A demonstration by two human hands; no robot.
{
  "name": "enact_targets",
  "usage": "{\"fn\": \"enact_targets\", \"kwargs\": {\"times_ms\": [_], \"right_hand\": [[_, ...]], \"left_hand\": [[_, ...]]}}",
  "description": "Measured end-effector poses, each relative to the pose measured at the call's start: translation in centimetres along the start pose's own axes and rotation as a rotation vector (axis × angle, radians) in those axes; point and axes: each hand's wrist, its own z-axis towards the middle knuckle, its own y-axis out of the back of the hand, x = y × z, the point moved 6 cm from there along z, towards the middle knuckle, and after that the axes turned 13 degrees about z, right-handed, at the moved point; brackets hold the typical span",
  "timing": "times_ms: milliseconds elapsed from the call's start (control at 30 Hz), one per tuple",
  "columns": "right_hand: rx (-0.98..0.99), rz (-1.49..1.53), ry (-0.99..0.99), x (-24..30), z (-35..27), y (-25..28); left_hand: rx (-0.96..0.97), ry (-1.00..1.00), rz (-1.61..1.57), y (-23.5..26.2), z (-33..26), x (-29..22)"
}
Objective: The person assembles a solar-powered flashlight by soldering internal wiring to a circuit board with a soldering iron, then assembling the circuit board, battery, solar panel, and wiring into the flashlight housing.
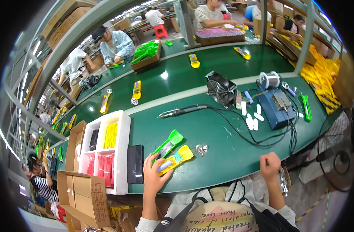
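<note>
On the green bench, the half-open left hand touches a yellow casing; the right hand, curled, seems empty.

The left forearm rises from the lower edge; the left grip has its fingers spread forward and thumb angled right, how firmly it closes unclear. The right forearm leans inward, the right grip curled, well apart from the left.

factory assembly floor, long green conveyor with yellow units, workers at benches, soldering iron
</note>
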Motion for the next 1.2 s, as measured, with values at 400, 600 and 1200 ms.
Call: {"fn": "enact_targets", "kwargs": {"times_ms": [400,600,1200], "right_hand": [[0.353,0.129,0.207,6.8,22.0,-15.8],[0.602,-0.381,-0.34,-7.2,37.1,-34.1],[0.467,-0.458,-0.323,-15.3,37.3,-43.4]], "left_hand": [[0.076,0.087,-0.006,0.3,-0.7,0.5],[0.101,0.113,-0.121,-0.1,0.0,0.3],[0.1,0.157,-0.255,0.3,-0.7,1.7]]}}
